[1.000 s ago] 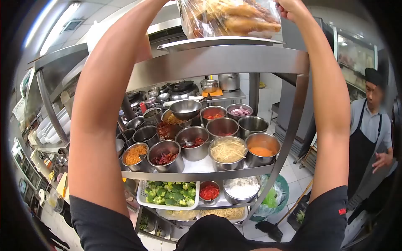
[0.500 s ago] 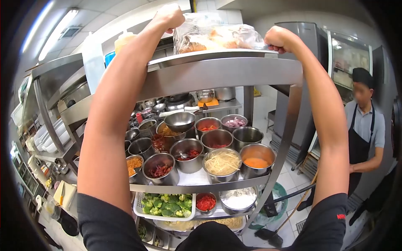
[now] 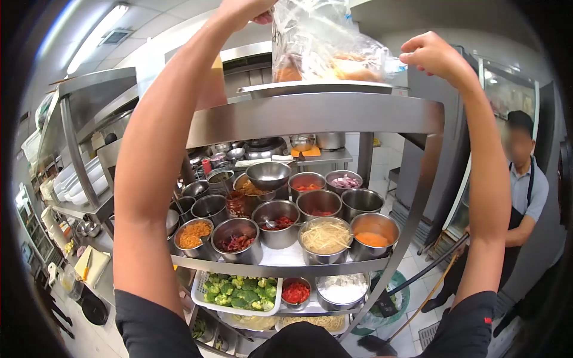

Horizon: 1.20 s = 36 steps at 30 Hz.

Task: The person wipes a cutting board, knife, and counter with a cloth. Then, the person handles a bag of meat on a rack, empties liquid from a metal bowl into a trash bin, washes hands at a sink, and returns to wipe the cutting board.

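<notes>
A clear plastic bag (image 3: 334, 45) with browned, bread-like food inside rests on a metal tray (image 3: 322, 89) atop the steel shelf rack (image 3: 322, 116). At the bag's upper left, my left hand (image 3: 248, 11) is closed on the plastic, partly cut off by the frame's top. My right hand (image 3: 434, 56) hovers by the bag's right corner, fingers loosely apart and pointing left. Its fingertips are close to the plastic, and I see nothing held in them.
Below stand several steel pots, including shredded pale strips (image 3: 325, 238) and orange sauce (image 3: 373, 238). A white basket of broccoli (image 3: 239, 292) sits lower. At right, a person in an apron (image 3: 522, 179) stands near long handles and a green bin (image 3: 388, 298).
The bag's upper part has risen and stands taller, with my left hand higher. My right hand has loosened from a fist at the bag's corner and shifted right. The person at right shifted slightly.
</notes>
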Tool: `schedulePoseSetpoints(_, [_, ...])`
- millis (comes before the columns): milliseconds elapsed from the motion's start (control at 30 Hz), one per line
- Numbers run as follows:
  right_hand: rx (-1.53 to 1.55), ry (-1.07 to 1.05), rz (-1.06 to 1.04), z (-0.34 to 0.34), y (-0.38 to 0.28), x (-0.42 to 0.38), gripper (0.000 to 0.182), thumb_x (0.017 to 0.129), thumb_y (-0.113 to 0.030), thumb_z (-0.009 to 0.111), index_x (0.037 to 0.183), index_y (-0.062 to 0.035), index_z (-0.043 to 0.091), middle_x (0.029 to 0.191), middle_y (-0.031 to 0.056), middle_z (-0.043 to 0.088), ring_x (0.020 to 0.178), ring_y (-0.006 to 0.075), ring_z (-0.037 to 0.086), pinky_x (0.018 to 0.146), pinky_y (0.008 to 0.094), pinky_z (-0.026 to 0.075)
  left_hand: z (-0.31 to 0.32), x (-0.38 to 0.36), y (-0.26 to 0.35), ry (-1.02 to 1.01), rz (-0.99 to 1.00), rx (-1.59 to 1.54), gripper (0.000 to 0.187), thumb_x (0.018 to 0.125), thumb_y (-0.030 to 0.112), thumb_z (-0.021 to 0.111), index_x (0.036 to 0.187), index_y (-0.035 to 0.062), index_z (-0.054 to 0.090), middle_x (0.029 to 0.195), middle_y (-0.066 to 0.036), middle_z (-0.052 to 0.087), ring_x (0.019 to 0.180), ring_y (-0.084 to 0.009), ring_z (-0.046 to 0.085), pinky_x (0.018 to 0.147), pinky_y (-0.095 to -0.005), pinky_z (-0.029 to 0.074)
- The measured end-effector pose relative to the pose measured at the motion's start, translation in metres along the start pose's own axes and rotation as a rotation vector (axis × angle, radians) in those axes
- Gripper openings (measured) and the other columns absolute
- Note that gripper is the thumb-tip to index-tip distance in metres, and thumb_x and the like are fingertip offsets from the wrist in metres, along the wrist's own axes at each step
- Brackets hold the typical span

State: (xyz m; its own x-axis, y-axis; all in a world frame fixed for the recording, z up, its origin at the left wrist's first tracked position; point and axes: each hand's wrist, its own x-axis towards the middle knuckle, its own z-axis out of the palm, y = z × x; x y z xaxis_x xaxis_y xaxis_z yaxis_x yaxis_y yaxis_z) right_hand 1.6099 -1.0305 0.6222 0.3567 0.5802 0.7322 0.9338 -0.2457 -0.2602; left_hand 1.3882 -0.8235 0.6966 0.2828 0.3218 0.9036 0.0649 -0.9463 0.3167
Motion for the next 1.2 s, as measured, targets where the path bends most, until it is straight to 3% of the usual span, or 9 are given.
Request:
schedulePoseSetpoints(167, [-0.231,0.019,-0.318,0.016,-0.039,-0.016,0.055,0.068,-0.023,0.075,0.117,-0.0035,0.062,0.084,0.0091,0.065,0.075,0.0175,0.059,0.071,0.0283,0.047,-0.022,0.014,-0.006,-0.055,-0.014,-0.063,0.022,0.082,0.017,0.053,0.084,-0.004,0.06,0.071,-0.014,0.061,0.058,-0.021,0.062,0.051,-0.0306,0.053])
schedulePoseSetpoints(267, [-0.18,-0.187,-0.236,0.015,-0.051,-0.009,0.039,0.07,-0.017,0.073,0.106,-0.0026,0.067,0.081,0.0079,0.064,0.074,0.0174,0.059,0.071,0.0289,0.046,-0.027,-0.015,0.019,-0.1,-0.084,0.059,0.027,0.084,0.018,0.053,0.092,-0.0061,0.061,0.079,-0.016,0.063,0.06,-0.0228,0.063,0.053,-0.0308,0.055])
schedulePoseSetpoints(433, [-0.062,-0.076,-0.265,0.021,-0.045,-0.012,0.02,0.075,-0.013,0.068,0.088,0.0021,0.069,0.072,0.006,0.062,0.069,0.0136,0.055,0.065,0.0293,0.044,-0.054,-0.049,0.033,-0.238,-0.098,0.335,0.047,0.084,0.035,0.059,0.11,-0.0053,0.059,0.099,-0.022,0.063,0.068,-0.0232,0.065,0.057,-0.0311,0.054])
schedulePoseSetpoints(533, [-0.018,-0.106,-0.284,0.018,-0.046,-0.017,0.018,0.077,-0.012,0.065,0.085,0.0037,0.067,0.067,0.0057,0.061,0.066,0.0121,0.054,0.064,0.0283,0.043,-0.059,-0.108,0.085,-0.401,-0.163,0.591,0.04,0.081,0.032,0.06,0.099,-0.0037,0.065,0.094,-0.023,0.065,0.073,-0.0291,0.066,0.065,-0.039,0.053])
schedulePoseSetpoints(567, [-0.001,-0.077,-0.273,0.015,-0.047,-0.017,0.018,0.077,-0.012,0.065,0.085,0.004,0.067,0.067,0.0059,0.06,0.066,0.0118,0.054,0.063,0.0282,0.043,-0.046,-0.12,0.055,-0.22,0.252,0.48,0.044,0.074,0.042,0.067,0.064,-0.0003,0.063,0.051,-0.008,0.055,0.041,-0.0148,0.054,0.046,-0.0268,0.048])
schedulePoseSetpoints(633, [0.038,-0.036,-0.245,0.018,-0.049,-0.017,0.019,0.077,-0.012,0.064,0.084,0.0046,0.066,0.067,0.0062,0.06,0.066,0.0114,0.053,0.062,0.0281,0.043,-0.033,-0.114,0.048,-0.407,0.217,0.552,0.056,0.068,0.056,0.072,0.059,0.0006,0.064,0.049,-0.006,0.051,0.04,-0.0145,0.049,0.041,-0.0249,0.04])
schedulePoseSetpoints(700, [0.081,0.129,-0.322,0.017,-0.048,-0.004,0.014,0.076,-0.01,0.06,0.077,0.0023,0.067,0.066,0.0092,0.062,0.064,0.0159,0.058,0.061,0.0303,0.045,-0.017,-0.114,0.041,-0.389,0.234,0.594,0.056,0.066,0.055,0.073,0.059,-0.0003,0.065,0.051,-0.008,0.051,0.044,-0.0153,0.05,0.039,-0.0273,0.035])
schedulePoseSetpoints(900, [-0.062,0.58,-0.5,0.012,-0.065,0.051,0.017,0.065,-0.011,0.057,0.073,-0.0036,0.07,0.074,0.0207,0.064,0.07,0.0316,0.065,0.066,0.0375,0.05,0.013,-0.091,0.023,-0.23,0.312,0.749,0.046,0.068,0.043,0.072,0.076,-0.0022,0.069,0.067,-0.015,0.064,0.065,-0.025,0.063,0.064,-0.0356,0.049])
schedulePoseSetpoints(1200, [-0.091,0.492,-0.508,0.029,-0.062,0.103,0.018,0.061,-0.011,0.059,0.073,-0.0027,0.069,0.072,0.0194,0.065,0.064,0.0302,0.065,0.062,0.037,0.051,0.01,-0.059,-0.009,-0.238,0.229,0.565,0.025,0.076,0.024,0.063,0.084,0.001,0.07,0.078,-0.014,0.068,0.072,-0.0235,0.065,0.076,-0.0342,0.049])
